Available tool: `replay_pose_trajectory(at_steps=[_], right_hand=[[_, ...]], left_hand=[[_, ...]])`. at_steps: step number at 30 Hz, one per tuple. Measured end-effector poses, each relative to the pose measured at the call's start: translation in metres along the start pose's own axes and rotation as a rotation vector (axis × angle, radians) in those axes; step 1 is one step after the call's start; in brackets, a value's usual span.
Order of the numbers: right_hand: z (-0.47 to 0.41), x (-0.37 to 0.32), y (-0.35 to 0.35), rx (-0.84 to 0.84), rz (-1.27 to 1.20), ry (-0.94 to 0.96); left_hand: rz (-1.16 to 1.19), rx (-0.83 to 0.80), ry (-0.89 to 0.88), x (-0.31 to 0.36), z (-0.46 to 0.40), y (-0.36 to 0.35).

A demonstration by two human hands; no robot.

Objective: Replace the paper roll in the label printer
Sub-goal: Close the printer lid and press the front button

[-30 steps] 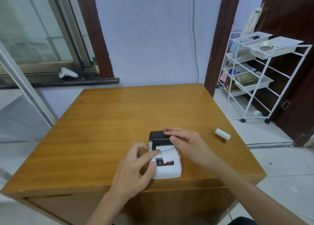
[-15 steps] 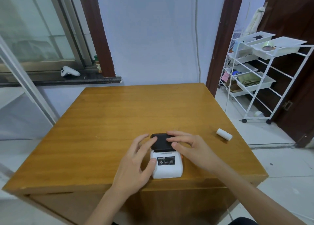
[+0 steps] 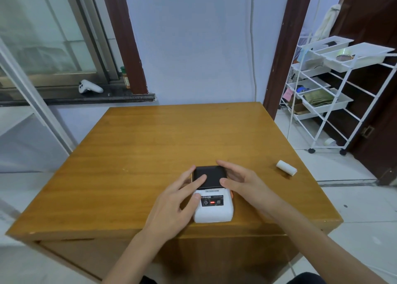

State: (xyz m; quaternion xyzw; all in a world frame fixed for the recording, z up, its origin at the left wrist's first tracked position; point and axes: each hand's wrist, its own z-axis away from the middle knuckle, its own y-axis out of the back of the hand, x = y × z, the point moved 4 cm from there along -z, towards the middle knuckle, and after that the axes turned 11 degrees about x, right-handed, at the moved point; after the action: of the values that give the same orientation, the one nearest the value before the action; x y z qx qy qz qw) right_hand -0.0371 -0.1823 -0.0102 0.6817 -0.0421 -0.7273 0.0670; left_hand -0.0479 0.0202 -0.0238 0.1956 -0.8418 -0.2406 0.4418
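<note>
Left hand lies on the label printer from its left side, fingers spread and loose, not gripping; index fingertip rests on the black lid, thumb touches the white body beside the control strip; another finger runs along the lid's left edge. Right hand sits at the printer's right side, palm open, fingers curved and relaxed; fingertips reach the lid's far right corner, thumb tip meets the lid's near right edge; whether it presses or merely rests, cannot tell. Neither hand holds anything.

Printer stands near the front edge of the wooden table, roughly centred; lid lies flat and shut on the white housing; a red indicator glows on the front panel next to a power symbol; an orange tab shows at the right flank, under the right wrist.

Paper roll, white, lies on its side near the table's right edge, well apart from the printer and from both hands.

Surroundings: white game controller on the dark window sill at left; white wire rack on castors at right, trays holding mixed items; a second small roll-like object on the floor under the rack, too small to identify.
</note>
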Motion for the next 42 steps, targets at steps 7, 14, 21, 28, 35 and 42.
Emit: replay_pose_trajectory(at_steps=[7,14,21,28,35,42], right_hand=[[0.0,-0.002,0.0,-0.029,0.02,-0.034],[0.005,0.002,0.0,-0.043,-0.007,-0.062],[0.019,0.006,-0.003,-0.004,0.053,0.02],[0.024,0.005,-0.013,-0.031,0.133,0.031],[0.021,0.004,-0.014,-0.058,0.125,0.047],[0.016,0.01,-0.012,-0.047,0.151,0.005]], left_hand=[[-0.034,-0.103,0.007,0.0,-0.001,0.002],[-0.206,-0.334,-0.012,0.004,0.004,0.002],[-0.234,-0.323,0.044,0.0,-0.001,-0.002],[-0.234,-0.294,0.083,0.003,-0.002,-0.001],[-0.221,-0.272,0.163,0.003,-0.003,-0.001],[-0.228,-0.283,0.214,0.002,-0.002,-0.002]])
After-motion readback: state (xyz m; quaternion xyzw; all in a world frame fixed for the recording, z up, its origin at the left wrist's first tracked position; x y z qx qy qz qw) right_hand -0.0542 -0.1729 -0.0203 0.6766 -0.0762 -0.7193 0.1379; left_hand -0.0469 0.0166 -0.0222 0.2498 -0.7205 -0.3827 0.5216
